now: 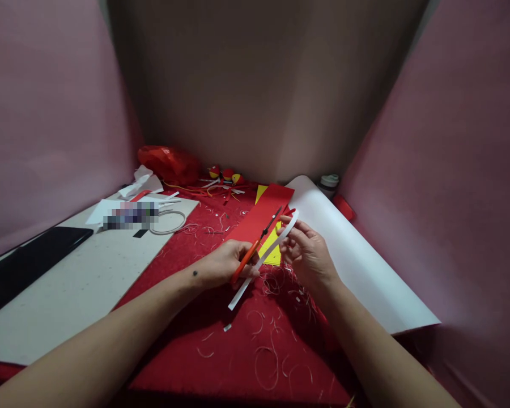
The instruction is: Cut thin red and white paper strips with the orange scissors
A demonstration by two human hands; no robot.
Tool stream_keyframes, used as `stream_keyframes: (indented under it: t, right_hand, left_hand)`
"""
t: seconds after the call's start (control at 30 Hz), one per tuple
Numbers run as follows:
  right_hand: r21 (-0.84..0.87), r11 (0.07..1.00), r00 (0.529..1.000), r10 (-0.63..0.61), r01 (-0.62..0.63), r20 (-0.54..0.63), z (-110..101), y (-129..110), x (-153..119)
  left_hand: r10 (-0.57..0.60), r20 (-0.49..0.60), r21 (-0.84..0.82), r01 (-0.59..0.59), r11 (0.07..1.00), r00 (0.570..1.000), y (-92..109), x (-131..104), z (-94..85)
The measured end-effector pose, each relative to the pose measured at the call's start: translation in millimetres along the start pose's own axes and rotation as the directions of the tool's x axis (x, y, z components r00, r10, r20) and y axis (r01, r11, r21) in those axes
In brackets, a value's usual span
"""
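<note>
My left hand [227, 260] is closed around the orange handles of a pair of scissors [250, 254]. The blades point up and away to the right, beside my right hand. A narrow white paper strip [272, 245] runs diagonally past the scissors, its lower end hanging below my left fingers. My right hand [308, 249] pinches the curved upper end of this strip, with a bit of red strip [289, 211] showing behind it. Under the hands lie a red paper sheet [255, 218] and yellow paper [272, 254]. Whether the blades touch the strip is unclear.
Thread scraps litter the red cloth [221, 362]. At left, a pale board [89, 283] bears a dark flat panel [29, 266] and a coiled cable [183, 222]. Behind are a red bag [170, 161] and red-yellow balls [227, 174]. A white sheet [352, 255] lies right.
</note>
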State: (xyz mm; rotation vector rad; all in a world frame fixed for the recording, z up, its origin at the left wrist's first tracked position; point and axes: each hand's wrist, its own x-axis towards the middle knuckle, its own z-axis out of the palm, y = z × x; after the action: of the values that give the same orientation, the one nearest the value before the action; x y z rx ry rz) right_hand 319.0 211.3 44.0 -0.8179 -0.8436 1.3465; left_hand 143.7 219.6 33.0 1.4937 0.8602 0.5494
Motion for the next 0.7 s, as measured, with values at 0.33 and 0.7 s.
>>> stream_keyframes:
  t: [0.33, 0.7]
  right_hand:
    - [-0.034, 0.988, 0.987, -0.154, 0.153, -0.049, -7.8, -18.5, 3.8]
    - [-0.104, 0.952, 0.927, -0.305, 0.288, -0.221, -24.7, -19.5, 18.2]
  left_hand:
    - [0.033, -0.042, 0.141, -0.027, 0.99, 0.999, -5.9, 3.5, -1.6]
    - [0.019, -0.087, 0.214, 0.0, 0.977, 0.996, -1.1, 4.4, -14.3]
